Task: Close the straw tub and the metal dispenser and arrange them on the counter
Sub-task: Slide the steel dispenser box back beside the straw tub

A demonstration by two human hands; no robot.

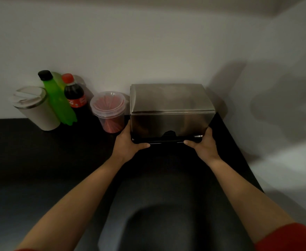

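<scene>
The metal dispenser (170, 109), a shiny steel box with a black base, stands on the black counter (39, 151) against the white wall, its lid down. My left hand (128, 142) grips its lower left corner and my right hand (201, 144) grips its lower right corner, thumbs along the front base. Just left of it stands the straw tub (109, 111), a clear plastic pot full of red straws with a clear lid on top, close to the dispenser's side.
Left of the tub stand a cola bottle (75, 96), a green drink bottle (58, 98) and a white lidded cup (33, 107), all near the wall. The counter's right edge runs just beside the dispenser. A wall corner is at the right.
</scene>
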